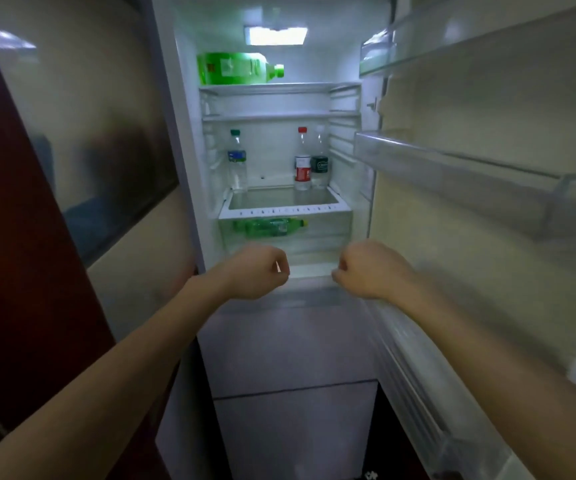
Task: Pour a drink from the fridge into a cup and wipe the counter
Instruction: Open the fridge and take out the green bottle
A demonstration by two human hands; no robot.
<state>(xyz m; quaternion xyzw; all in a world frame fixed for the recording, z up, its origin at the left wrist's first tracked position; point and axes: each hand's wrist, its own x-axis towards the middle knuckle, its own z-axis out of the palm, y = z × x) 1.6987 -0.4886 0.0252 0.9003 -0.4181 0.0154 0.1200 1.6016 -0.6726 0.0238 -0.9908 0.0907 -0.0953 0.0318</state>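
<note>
Two bare arms reach in from the near edge. The left hand (257,271) is curled into a fist and holds nothing. The right hand (371,268) is curled the same way. I see nothing in it, but its fingertips are turned away. Both hands hang near the bottom lip of the open white fridge (189,133) and touch no drink.

Just past the hands is a clear plastic drawer (331,233). A small green plastic bottle (269,226) lies on its side in it. On the shelf above stands a clear plastic bottle with a green cap and blue label (237,161), on the left. On the right stands a clear plastic bottle with a red cap and red label (302,161). A clear bottle with a dark label (320,161) stands just beside it. Far up on the top shelf lies a big green plastic bottle (238,68), with its cap pointing right. The fridge door (452,157) swings open on the right.

The standing bottles look light and thin. I think they would squash a bit if squeezed hard. A good place to hold one is around the middle, on the label. The big green one is likely heavy and will roll, so it may need two hands. Cold bottles can be wet and slippery.
</note>
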